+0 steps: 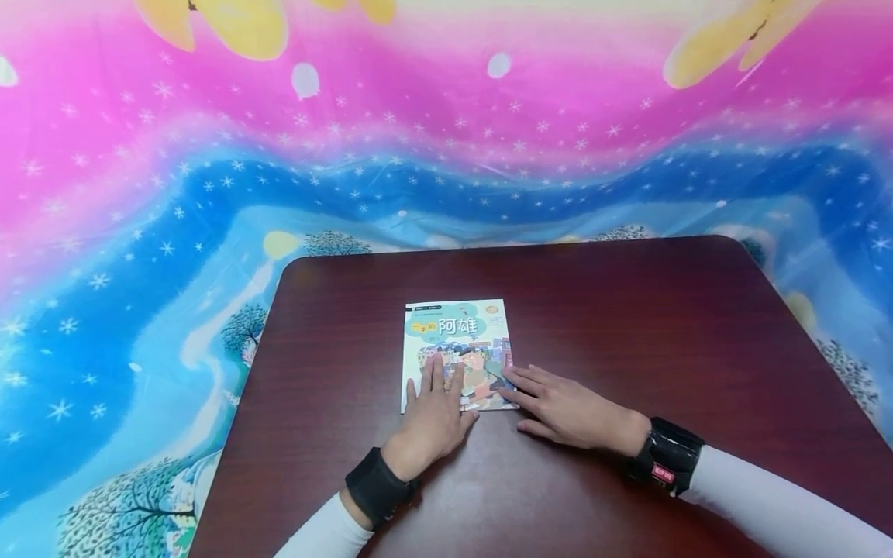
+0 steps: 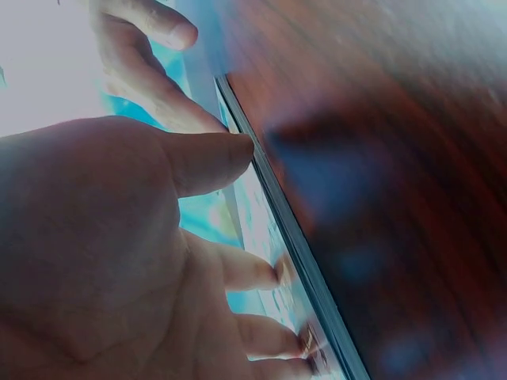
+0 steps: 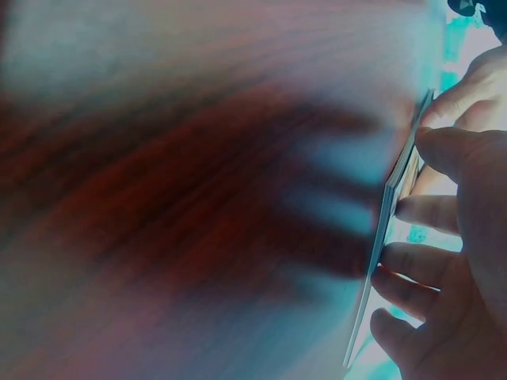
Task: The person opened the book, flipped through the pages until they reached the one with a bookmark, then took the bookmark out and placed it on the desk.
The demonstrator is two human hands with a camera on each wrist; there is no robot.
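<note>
A thin picture book (image 1: 456, 325) with a pale, colourful cover and large white Chinese characters lies closed on the dark wooden table. My left hand (image 1: 434, 418) rests on the lower left of the cover with its fingers spread and straight; its thumb is by the book's near edge, as the left wrist view also shows. At the lower right, my right hand (image 1: 568, 407) touches the book's right edge with extended fingertips. In the right wrist view, its fingers (image 3: 420, 265) lie along the book's side (image 3: 380, 229).
The reddish-brown table (image 1: 614, 310) has rounded far corners and a glossy top. Behind and beside it hangs a pink and blue cloth (image 1: 418, 139) with snowflakes and trees. Black bands (image 1: 380, 484) circle both wrists over white sleeves.
</note>
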